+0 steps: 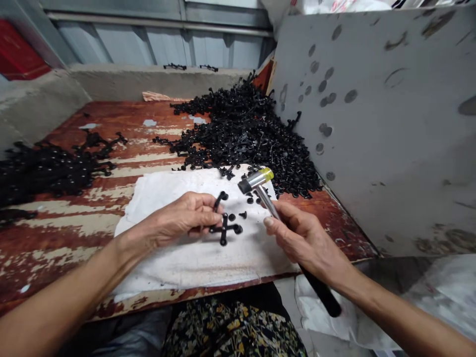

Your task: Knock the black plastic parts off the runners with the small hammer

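Note:
My left hand (pixel 189 215) pinches a black branched plastic part (pixel 224 228) just above a white cloth (pixel 159 263). Its several arms end in round knobs, and my fingers hide some of it. In my right hand (pixel 301 230) is a small mallet (pixel 267 201), gripped around the handle. The mallet's head has one black face and one yellow face, and it points up and left over the cloth. Between the two hands, small black pegs with round heads (pixel 243 214) lie loose on the cloth.
A large heap of black parts (pixel 253 134) covers the back right of the worn red-brown table (pixel 156 119). Another pile (pixel 48 168) lies at the left. A grey spotted panel (pixel 372 124) stands along the right side. Two black parts (pixel 174 66) rest on the back ledge.

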A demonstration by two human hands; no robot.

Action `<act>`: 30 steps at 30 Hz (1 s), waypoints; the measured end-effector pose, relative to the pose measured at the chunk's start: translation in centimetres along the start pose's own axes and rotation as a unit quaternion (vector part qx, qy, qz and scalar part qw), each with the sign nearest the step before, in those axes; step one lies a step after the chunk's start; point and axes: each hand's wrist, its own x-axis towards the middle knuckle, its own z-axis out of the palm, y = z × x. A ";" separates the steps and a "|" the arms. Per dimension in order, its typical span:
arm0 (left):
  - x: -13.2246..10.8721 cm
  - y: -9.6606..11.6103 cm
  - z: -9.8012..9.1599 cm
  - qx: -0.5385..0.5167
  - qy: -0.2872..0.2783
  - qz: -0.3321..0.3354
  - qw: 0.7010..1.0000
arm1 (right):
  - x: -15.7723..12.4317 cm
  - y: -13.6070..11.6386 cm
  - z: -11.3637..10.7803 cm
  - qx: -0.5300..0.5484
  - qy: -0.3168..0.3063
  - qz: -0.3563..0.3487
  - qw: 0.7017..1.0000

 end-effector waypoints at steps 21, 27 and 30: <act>0.0 0.2 0.8 0.066 -0.001 0.021 0.998 | 1.7 -0.5 1.9 0.067 -0.039 0.021 0.997; 0.7 0.5 1.3 -0.177 0.174 -0.010 0.969 | 1.5 -0.3 2.2 0.097 -0.041 0.059 0.993; 1.0 0.3 1.6 -0.255 0.194 -0.016 0.947 | 1.7 -0.2 2.4 0.129 -0.038 0.075 0.988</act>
